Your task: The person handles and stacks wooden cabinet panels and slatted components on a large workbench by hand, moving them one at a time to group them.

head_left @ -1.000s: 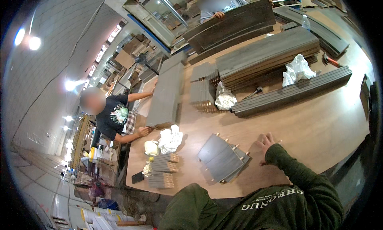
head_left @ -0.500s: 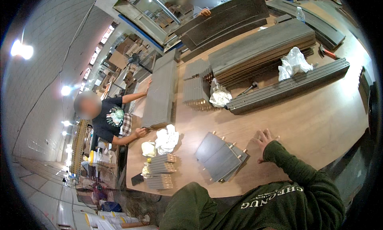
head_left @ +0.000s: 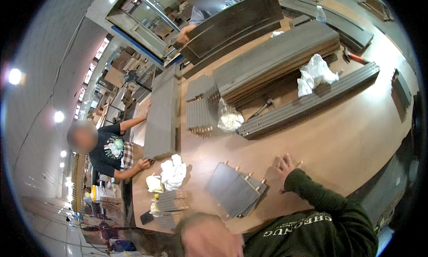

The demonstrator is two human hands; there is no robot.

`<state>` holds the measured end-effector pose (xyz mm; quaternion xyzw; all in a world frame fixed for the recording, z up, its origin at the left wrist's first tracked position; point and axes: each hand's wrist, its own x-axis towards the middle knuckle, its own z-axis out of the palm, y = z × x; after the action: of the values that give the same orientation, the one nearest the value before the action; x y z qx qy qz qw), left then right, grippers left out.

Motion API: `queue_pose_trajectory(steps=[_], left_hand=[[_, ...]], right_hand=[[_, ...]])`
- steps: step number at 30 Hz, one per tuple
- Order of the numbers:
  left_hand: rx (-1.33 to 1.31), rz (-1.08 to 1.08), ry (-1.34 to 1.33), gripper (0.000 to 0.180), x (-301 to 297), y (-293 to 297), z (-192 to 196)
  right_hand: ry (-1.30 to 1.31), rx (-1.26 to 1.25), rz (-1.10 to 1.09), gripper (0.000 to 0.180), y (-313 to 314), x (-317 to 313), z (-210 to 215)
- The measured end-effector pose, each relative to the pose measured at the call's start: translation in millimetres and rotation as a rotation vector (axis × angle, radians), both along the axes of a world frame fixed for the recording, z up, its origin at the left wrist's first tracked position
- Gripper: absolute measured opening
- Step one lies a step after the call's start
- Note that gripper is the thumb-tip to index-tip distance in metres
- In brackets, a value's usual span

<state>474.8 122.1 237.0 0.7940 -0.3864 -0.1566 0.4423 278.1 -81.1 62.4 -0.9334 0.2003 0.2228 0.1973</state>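
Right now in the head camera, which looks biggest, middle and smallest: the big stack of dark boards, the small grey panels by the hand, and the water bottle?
1. Stack of dark boards, largest.
2. Small grey panels, though nearness to the camera enlarges them.
3. Water bottle, smallest, far away.

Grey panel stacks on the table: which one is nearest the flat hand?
The small dowelled stack, just beside the hand; every other stack lies farther up the table.
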Motion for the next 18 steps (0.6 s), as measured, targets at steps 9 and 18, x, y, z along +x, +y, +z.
queue_pose_trajectory(steps=[9,18], left_hand=[[0.168,0.494,-0.527,0.094,189,-84,-134],[0.675,0.490,-0.279,0.108,216,-172,-91]], right_hand=[[-0.017,-0.009,-0.015,0.112,0,10,-17],[-0.003,-0.028,-0.027,0.096,-1,6,2]])
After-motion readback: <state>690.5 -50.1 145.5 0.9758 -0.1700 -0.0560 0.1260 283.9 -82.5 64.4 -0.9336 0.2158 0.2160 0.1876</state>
